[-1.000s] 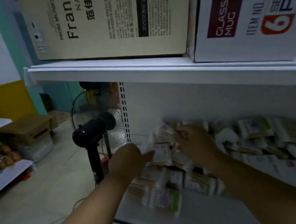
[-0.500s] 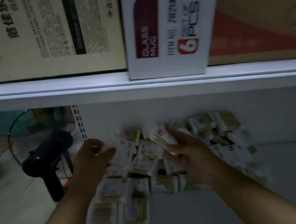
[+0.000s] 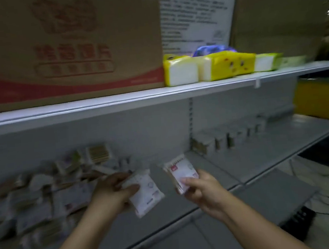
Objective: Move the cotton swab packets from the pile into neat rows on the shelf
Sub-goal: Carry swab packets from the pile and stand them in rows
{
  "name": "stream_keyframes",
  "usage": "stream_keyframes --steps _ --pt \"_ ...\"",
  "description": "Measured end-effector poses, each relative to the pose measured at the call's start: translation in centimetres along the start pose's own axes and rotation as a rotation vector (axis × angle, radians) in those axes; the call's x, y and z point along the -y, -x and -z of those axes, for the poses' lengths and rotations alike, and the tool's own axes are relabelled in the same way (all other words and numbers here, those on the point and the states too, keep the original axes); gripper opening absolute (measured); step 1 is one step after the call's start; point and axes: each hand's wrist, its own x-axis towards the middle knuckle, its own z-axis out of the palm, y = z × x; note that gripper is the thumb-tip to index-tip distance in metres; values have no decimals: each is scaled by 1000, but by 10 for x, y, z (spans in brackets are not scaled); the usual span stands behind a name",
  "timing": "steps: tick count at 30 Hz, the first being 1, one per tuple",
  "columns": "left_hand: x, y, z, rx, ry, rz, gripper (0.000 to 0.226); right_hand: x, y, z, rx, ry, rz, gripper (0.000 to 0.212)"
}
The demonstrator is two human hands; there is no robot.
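A loose pile of cotton swab packets (image 3: 38,198) lies on the left part of the grey shelf (image 3: 249,160). My left hand (image 3: 112,193) grips a white packet (image 3: 146,194) just right of the pile. My right hand (image 3: 202,191) pinches another white packet with a red label (image 3: 181,171), held above the shelf's front part. A row of upright packets (image 3: 227,138) stands along the back of the shelf further right.
The shelf above carries a big brown carton (image 3: 65,47), yellow tissue packs (image 3: 214,67) and another carton (image 3: 278,21). A yellow object (image 3: 320,101) sits at the far right. Cables and a dark object (image 3: 301,223) lie on the floor below right.
Both hands have lifted out of the pile, each holding a packet, and moved right. My view has swung right, so the pile now lies at the left and the fan is out of sight.
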Motion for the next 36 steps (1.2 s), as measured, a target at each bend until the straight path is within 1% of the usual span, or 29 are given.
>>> stream_keyframes --steps 2,4,9,12,15,17,20,21,23,25,27,29,30,32,34,36 --pt "2 3 -55 65 11 -9 18 13 17 49 -121 -139 19 19" --pt "7 6 -102 105 31 -9 17 25 34 91 -222 -200 63 24" --pt "19 4 -188 134 29 -13 21 41 65 171 -355 -133 72 18" --pt "30 -9 -226 97 52 13 23 47 66 205 -419 -164 73 24" --pt "42 -33 -257 0 36 3 32 46 58 235 -466 -89 63 40" --pt "47 -55 -273 -102 -36 -25 29 47 47 252 -475 -3 72 49" --pt "58 -93 -295 -150 -86 3 23 52 18 271 -444 48 50 48" --pt "60 -107 -303 -162 -78 12 21 56 5 276 -450 86 31 47" --pt "65 -135 -318 -196 -51 -15 20 71 -22 289 -449 260 20 47" --pt "71 -160 -332 -239 -43 -57 21 89 -49 302 -432 512 37 38" --pt "75 -181 -341 -257 -54 -69 24 99 -76 315 -401 830 39 24" --pt "80 -198 -348 -290 -91 -91 30 102 -103 328 -386 1118 26 22" --pt "83 -205 -351 -316 -101 -100 33 101 -116 335 -372 1191 28 24" --pt "90 -211 -357 -347 -56 -93 41 97 -137 343 -315 1210 37 32" --pt "96 -212 -362 -346 -58 -111 52 91 -155 347 -237 1206 58 39" --pt "101 -213 -368 -318 -116 -168 61 87 -173 351 -151 1237 125 48"
